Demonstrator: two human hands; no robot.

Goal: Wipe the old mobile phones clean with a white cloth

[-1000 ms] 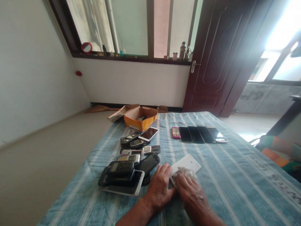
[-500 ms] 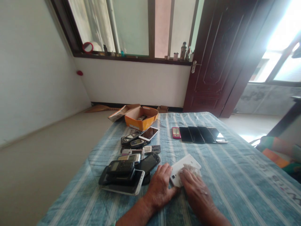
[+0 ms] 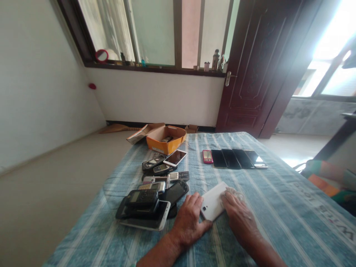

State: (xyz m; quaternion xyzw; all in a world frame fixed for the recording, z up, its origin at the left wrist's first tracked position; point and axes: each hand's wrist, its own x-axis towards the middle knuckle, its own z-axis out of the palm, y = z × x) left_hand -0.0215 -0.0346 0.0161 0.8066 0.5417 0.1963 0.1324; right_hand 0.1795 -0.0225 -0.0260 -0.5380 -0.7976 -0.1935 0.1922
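Note:
A white phone lies back up on the striped cloth, its camera near the lower left end. My left hand grips its left edge, with the thumb at the lower corner and the fingers at the side. Under the fingers of my right hand is a crumpled whitish cloth, pressed on the phone's upper right part. Left of my left hand lies a pile of old phones, with a black one on top.
An orange open box stands at the table's far left. A pink phone and a row of dark phones lie at the far right. The blue striped tablecloth covers the table.
My right hand has slid right and slightly up across the phone with the cloth, uncovering more of its white back. My left hand has stayed at the phone's edge.

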